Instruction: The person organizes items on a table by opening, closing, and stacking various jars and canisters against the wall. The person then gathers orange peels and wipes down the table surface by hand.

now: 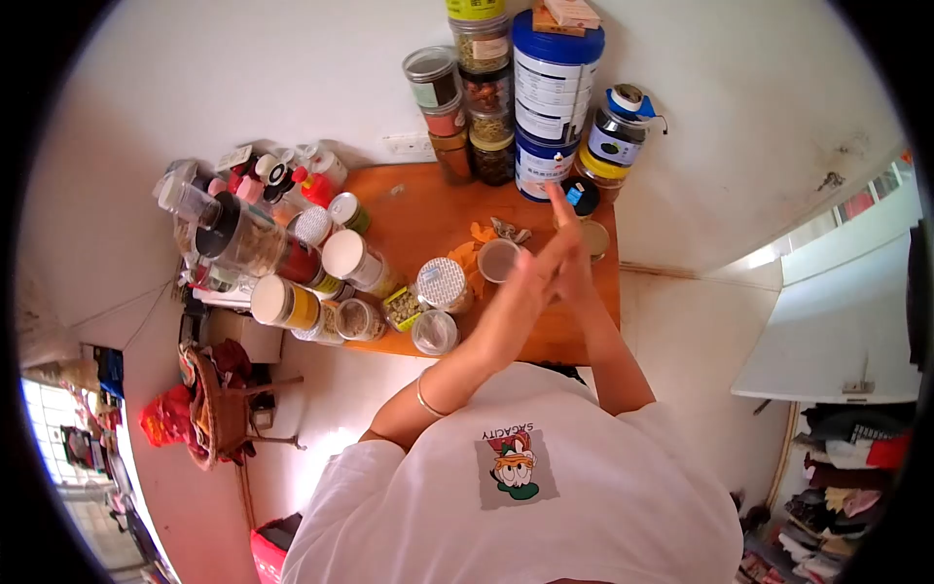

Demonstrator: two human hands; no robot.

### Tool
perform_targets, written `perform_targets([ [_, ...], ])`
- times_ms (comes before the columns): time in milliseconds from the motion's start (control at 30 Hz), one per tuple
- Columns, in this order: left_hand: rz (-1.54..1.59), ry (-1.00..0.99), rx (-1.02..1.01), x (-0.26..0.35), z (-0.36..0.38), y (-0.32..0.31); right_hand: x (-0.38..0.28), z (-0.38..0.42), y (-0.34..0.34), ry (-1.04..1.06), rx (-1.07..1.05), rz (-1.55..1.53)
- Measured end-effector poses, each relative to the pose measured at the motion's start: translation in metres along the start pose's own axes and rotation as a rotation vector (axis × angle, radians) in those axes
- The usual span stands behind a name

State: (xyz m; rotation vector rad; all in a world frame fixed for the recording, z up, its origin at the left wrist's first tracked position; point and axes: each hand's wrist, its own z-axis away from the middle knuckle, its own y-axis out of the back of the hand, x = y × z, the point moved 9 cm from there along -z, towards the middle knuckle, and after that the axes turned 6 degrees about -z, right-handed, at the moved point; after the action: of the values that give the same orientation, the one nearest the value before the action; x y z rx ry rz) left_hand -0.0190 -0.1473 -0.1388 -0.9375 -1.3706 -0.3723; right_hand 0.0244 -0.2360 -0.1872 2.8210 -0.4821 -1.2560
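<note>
My left hand (533, 282) and my right hand (576, 273) are pressed palm to palm above the wooden table, fingers stretched out and pointing away from me. Nothing shows between them. Left of the hands stands a clear open plastic tub (498, 261), its rim partly behind my left hand. An orange crumpled wrapper (465, 261) and a grey crumpled piece (510, 231) lie around it. Closer to me are a jar with a white dotted lid (443, 283) and a clear round container (435, 333). A round tan lid or jar top (592, 239) sits right of my hands.
Many jars and bottles crowd the left of the wooden table (389, 200), including a white-lidded jar (352, 258). Stacked jars (486, 97) and blue-lidded buckets (555, 88) stand against the wall. A wicker basket chair (204, 409) is left; folded clothes (837, 496) fill shelves right.
</note>
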Motion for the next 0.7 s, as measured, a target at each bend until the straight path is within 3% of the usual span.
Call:
perform_targets([
  [33, -0.089, -0.087, -0.093, 0.016, 0.001, -0.018, 0.013, 0.005, 0.007, -0.041, 0.056, -0.074],
  [100, -0.188, -0.367, -0.161, 0.030, 0.003, -0.047, 0.079, 0.042, -0.008, -0.769, 0.094, -0.774],
  [133, -0.192, -0.376, -0.137, 0.022, -0.005, -0.043, 0.059, 0.039, -0.014, -0.775, 0.068, -0.779],
  [200, -1.356, -0.872, -0.105, 0.008, 0.000, -0.060, -0.012, 0.048, -0.052, -1.003, -0.058, -1.456],
  [233, -1.362, -0.867, -0.078, -0.002, 0.000, -0.050, -0.016, 0.057, -0.052, -1.018, -0.082, -1.453],
  [300, -1.529, -0.812, -0.099, -0.022, -0.003, -0.031, -0.021, 0.054, -0.038, -0.809, -0.018, -1.505],
  [367, -1.468, -0.636, 0.211, -0.027, -0.010, 0.020, -0.036, 0.044, -0.026, -0.722, -0.002, -1.535],
  [400, -1.438, -0.535, 0.393, -0.027, -0.012, 0.049, -0.062, 0.024, -0.009, -0.621, -0.030, -1.267],
  [433, -1.093, -0.387, 0.569, -0.023, -0.013, 0.073, -0.084, 0.008, 0.004, -0.509, -0.060, -1.002],
  [467, -0.664, -0.181, 0.605, -0.045, -0.013, 0.093, -0.105, 0.000, 0.008, -0.330, -0.137, -0.971],
  [500, -0.426, -0.162, 0.530, -0.075, -0.018, 0.097, -0.099, 0.001, 0.005, -0.332, -0.161, -0.978],
  [567, 0.114, -0.026, 0.376, -0.119, -0.020, 0.082, -0.125, 0.021, -0.008, 0.317, -0.400, -0.375],
  [600, 0.361, 0.079, 0.304, -0.124, -0.010, 0.056, -0.111, 0.028, -0.016, 0.317, -0.409, -0.390],
  [667, 0.515, 0.202, 0.327, -0.124, 0.008, 0.031, -0.097, 0.056, -0.058, 0.562, -0.694, 0.043],
  [700, 0.533, 0.245, 0.365, -0.121, 0.014, 0.026, -0.095, 0.054, -0.057, 0.565, -0.704, 0.030],
])
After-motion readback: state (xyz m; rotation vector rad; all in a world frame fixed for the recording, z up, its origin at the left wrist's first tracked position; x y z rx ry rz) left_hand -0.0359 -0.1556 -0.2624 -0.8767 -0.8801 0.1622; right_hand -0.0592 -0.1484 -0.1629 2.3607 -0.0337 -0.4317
